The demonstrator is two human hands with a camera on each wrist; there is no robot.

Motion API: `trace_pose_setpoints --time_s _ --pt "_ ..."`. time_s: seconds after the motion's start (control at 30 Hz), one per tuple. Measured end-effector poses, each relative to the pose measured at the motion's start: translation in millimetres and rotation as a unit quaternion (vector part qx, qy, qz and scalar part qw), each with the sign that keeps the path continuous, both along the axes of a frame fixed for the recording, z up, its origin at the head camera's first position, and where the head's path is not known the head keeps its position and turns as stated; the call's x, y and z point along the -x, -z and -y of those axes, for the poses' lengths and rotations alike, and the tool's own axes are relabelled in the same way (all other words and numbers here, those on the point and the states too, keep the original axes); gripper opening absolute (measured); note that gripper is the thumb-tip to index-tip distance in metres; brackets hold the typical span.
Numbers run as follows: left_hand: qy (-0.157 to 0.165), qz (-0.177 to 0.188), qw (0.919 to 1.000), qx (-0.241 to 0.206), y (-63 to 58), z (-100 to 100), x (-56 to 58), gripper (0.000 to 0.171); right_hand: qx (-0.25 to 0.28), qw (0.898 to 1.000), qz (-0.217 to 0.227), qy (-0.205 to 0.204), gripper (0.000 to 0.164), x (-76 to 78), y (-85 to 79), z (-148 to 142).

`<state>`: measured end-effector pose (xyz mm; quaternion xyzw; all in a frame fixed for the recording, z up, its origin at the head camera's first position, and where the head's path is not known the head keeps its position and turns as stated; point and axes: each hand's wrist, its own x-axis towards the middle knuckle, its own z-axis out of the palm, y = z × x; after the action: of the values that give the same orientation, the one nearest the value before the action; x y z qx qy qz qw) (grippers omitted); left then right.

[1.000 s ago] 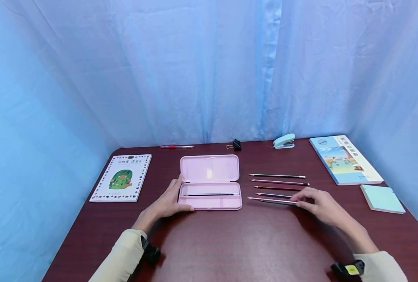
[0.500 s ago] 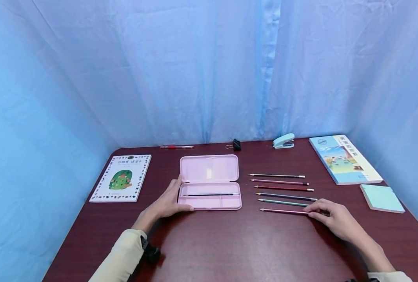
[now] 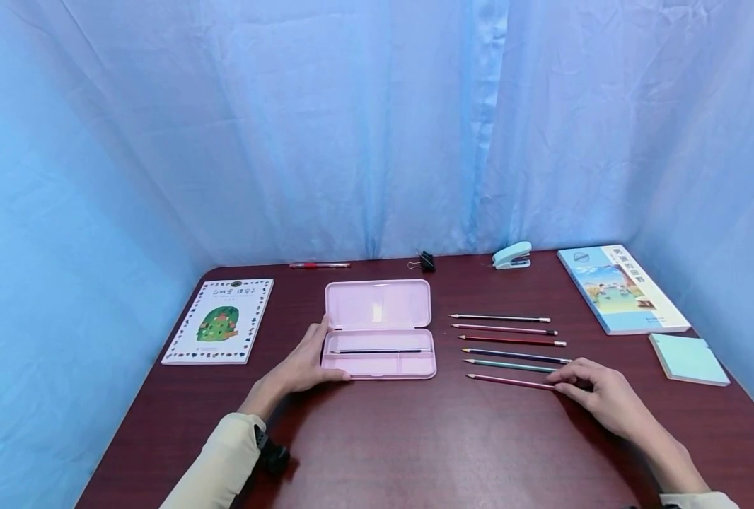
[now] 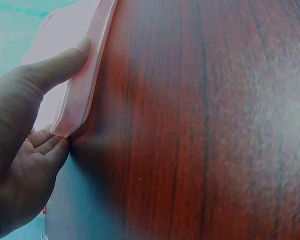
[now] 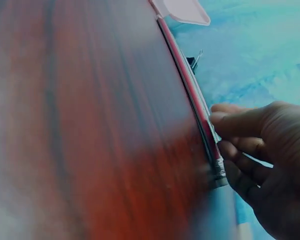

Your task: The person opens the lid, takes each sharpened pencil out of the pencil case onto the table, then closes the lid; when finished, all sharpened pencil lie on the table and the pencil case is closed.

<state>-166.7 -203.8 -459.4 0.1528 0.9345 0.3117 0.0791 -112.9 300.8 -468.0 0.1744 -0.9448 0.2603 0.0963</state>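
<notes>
My left hand (image 3: 302, 359) holds the left front corner of an open pink pencil case (image 3: 364, 366), thumb along the front edge and fingers at the left side. In the left wrist view the thumb lies against the case's pink wall (image 4: 82, 92). One dark pencil (image 3: 380, 350) lies in the long rear compartment. My right hand (image 3: 596, 392) pinches the rear end of a dark pink pencil (image 3: 507, 382), the front one of a row, its sharpened tip pointing left. The right wrist view has that pencil (image 5: 187, 82) low along the tabletop, thumb and fingertips at its side.
Behind the held pencil lie a green pencil (image 3: 511, 365), a dark blue one (image 3: 517, 355) and several more. A red pen (image 3: 320, 265), binder clip (image 3: 425, 261) and stapler (image 3: 513, 255) line the back edge. Books (image 3: 218, 322) (image 3: 622, 290) and a sticky-note pad (image 3: 689, 358) flank the sides.
My right hand has brought the pink pencil from over the green one toward the front right, where it lies as the front pencil of the row. My left hand has stayed on the case.
</notes>
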Motion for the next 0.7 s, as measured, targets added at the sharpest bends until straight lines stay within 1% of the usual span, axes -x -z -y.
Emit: trace_pose_setpoints --time_s 0.17,0.3,0.4,0.5,0.57,0.7 --pt "-0.006 0.007 0.9999 -0.004 -0.5 0.5 -0.3 0.122 0.015 1.000 -0.013 -0.019 0.019 10.7 -13.3 20.4" --pt "-0.004 0.005 1.0000 0.000 0.0 0.8 -0.1 0.121 0.027 0.997 -0.028 -0.062 0.019 25.7 -26.2 50.1" --pt "-0.002 0.000 1.0000 0.002 0.2 0.7 0.0 0.122 0.048 0.992 -0.033 -0.108 0.020 37.3 -31.6 78.7" --pt "-0.001 -0.002 1.0000 0.001 -0.3 0.1 -0.3 0.122 0.067 0.987 -0.030 -0.145 0.021 48.1 -32.2 111.1" --pt "-0.003 -0.002 1.0000 -0.003 -0.7 -0.4 -0.6 0.122 0.079 0.983 -0.019 -0.165 0.021 54.6 -31.0 132.9" --pt "-0.001 -0.003 1.0000 0.000 -0.2 -1.0 -0.6 0.122 0.075 0.976 0.003 -0.204 0.023 64.4 -25.5 170.2"
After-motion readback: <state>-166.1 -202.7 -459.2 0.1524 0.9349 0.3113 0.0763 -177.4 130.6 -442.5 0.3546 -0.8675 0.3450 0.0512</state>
